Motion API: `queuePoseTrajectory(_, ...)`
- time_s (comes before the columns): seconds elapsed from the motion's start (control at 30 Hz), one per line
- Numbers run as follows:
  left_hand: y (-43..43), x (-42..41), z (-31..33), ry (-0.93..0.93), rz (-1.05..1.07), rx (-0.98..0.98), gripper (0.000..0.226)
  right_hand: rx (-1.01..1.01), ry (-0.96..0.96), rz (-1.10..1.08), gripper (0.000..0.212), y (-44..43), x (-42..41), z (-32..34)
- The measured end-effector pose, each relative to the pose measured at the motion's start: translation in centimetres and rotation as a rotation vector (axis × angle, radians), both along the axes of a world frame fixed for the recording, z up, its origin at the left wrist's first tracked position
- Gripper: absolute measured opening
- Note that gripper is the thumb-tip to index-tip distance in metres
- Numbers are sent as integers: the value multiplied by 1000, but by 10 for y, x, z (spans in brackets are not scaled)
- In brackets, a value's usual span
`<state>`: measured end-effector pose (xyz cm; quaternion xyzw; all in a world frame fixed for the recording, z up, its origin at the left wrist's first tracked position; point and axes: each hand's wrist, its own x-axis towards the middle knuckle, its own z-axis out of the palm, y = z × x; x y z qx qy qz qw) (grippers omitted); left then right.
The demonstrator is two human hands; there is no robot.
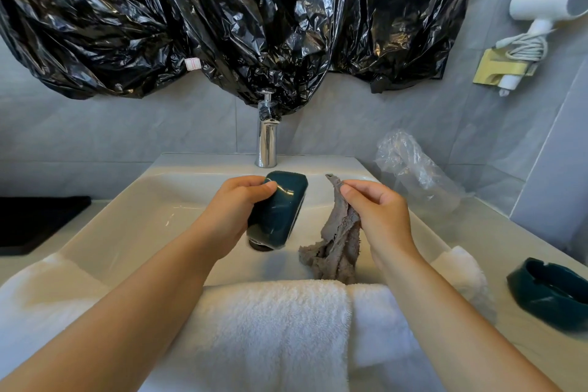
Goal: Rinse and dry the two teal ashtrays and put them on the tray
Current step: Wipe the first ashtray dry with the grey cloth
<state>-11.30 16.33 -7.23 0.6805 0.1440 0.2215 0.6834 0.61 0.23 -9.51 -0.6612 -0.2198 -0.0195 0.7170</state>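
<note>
Black bin bags [222, 19] hang across 12 o'clock above the white washbasin [143, 200], whose near rim at 6 o'clock carries a white towel [270, 328]. A black tray [35, 223] lies on the bench [502, 232] at 9 o'clock. At 4 o'clock the second teal ashtray [550, 293] sits on the bench, near the towel's end. Over the basin's middle, the left hand [234, 216] grips the first teal ashtray [280, 216], tilted on edge above the drain. At its 3 o'clock, the right hand [375, 216] pinches a hanging grey cloth [337, 239], apart from that ashtray.
</note>
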Motion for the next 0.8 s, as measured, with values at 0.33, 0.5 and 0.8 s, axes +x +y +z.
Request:
queuePoseTrajectory(0.33,-3,-5,6,4,-34,-178,25,154,-124,83,10,23,-35,15)
queuePoseTrajectory(0.5,-4,-6,5,45,-60,-137,34,93,-11,110,9,39,-36,15)
queuePoseTrajectory(0.8,-1,-4,4,-134,-159,-255,22,132,429,228,11,33,-17,9)
